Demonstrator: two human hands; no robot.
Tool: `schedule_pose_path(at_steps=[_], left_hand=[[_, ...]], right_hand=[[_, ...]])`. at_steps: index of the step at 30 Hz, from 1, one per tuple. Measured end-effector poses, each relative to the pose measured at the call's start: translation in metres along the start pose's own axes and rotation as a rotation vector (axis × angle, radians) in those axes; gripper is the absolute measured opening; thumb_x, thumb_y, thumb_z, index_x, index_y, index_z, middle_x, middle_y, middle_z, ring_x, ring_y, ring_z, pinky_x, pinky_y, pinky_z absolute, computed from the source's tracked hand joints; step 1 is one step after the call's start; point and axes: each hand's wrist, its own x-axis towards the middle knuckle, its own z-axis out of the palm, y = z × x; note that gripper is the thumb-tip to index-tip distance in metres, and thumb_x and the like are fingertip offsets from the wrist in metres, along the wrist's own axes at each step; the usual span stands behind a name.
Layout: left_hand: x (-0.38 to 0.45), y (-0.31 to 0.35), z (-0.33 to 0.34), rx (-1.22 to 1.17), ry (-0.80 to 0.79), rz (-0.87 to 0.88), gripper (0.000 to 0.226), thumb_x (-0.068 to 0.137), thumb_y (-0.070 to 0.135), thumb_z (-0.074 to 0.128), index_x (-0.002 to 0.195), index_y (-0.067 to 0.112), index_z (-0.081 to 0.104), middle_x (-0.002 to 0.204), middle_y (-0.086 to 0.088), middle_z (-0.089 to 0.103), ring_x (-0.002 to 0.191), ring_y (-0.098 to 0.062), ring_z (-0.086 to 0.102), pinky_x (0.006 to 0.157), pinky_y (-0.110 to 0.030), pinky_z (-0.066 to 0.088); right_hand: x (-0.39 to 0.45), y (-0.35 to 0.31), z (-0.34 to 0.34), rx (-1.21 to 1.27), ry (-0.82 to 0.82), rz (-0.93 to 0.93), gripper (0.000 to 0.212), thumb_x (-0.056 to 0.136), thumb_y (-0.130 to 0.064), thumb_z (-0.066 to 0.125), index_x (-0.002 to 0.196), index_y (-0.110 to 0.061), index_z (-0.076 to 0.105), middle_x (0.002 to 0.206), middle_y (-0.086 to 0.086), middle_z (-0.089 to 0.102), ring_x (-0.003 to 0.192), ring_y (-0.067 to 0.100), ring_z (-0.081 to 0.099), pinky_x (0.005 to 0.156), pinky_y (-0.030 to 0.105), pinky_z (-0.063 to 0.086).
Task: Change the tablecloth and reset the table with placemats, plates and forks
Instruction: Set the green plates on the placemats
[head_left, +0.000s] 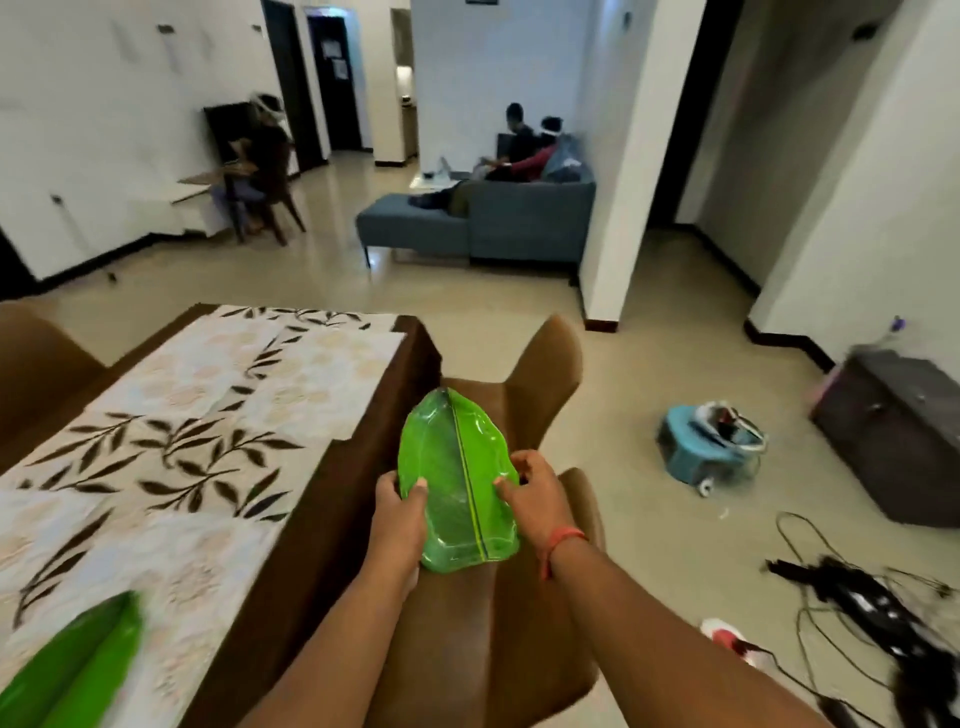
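Both arms stretched forward over a brown chair (483, 613). Left hand (397, 519) gripping the left edge of a green leaf-shaped plate (457, 478), thumb on top, fingers curled under. Right hand (535, 493) gripping the plate's right edge, thumb on the upper face; red thread (563, 540) round that wrist. Plate held flat above the chair seat, just right of the tabletop (332, 509) edge, dark midrib running lengthwise.

Left of the plate, a cream tablecloth (171, 447) with dark leaf sprigs, and pale placemats (322, 384) laid on it. Second green plate (78, 670) at the near left corner, cut off by the frame. Another brown chair (31, 364) beyond the tabletop's left side.

Beyond the plate, pale tiled floor (467, 296), grey sofa (493, 218) with seated people, white walls. Right of the plate, a blue object (701, 441) on the floor, dark cabinet (893, 431), black cables (857, 597).

Whole picture motion-blurred; blue object's contents and the far left figure hard to make out.
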Motion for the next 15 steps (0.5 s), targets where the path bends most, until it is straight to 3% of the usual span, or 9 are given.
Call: schedule_pose_path(at_steps=[4,8,11,15], left_hand=[[-0.007,0.002,0.131,0.001,-0.092,-0.017,0.023,0.103,0.022,0.052,0.125,0.021,0.047,0.104,-0.003,0.062,0.091,-0.021,0.064,0.075,-0.036,0.053],[-0.013,0.002,0.248,0.043,-0.164,-0.005,0.02,0.103,0.019,0.052,0.122,0.019,0.047,0.102,-0.002,0.062,0.084,-0.013,0.06,0.065,-0.029,0.048],[-0.011,0.002,0.323,0.081,-0.196,-0.006,0.026,0.101,0.019,0.056,0.125,0.017,0.049,0.111,-0.008,0.063,0.085,-0.014,0.06,0.071,-0.029,0.046],[0.011,0.004,0.398,0.101,-0.247,0.006,0.022,0.098,0.02,0.06,0.118,0.023,0.05,0.11,-0.005,0.066,0.091,-0.016,0.064,0.074,-0.031,0.051]], right_hand=[[0.035,0.037,-0.117,0.009,0.088,0.03,0.022,0.087,-0.012,0.068,0.105,-0.022,0.06,0.086,-0.003,0.066,0.072,0.014,0.062,0.054,0.008,0.043],[0.066,0.07,-0.219,0.021,0.163,0.062,0.021,0.089,-0.011,0.066,0.102,-0.025,0.058,0.085,0.0,0.068,0.07,0.013,0.062,0.052,0.009,0.042],[0.09,0.091,-0.282,0.033,0.204,0.098,0.019,0.09,-0.012,0.065,0.1,-0.026,0.058,0.088,-0.001,0.07,0.07,0.011,0.064,0.055,0.015,0.045],[0.138,0.118,-0.335,0.047,0.257,0.123,0.016,0.092,-0.014,0.064,0.105,-0.022,0.061,0.092,-0.001,0.071,0.078,0.015,0.066,0.067,0.025,0.049]])
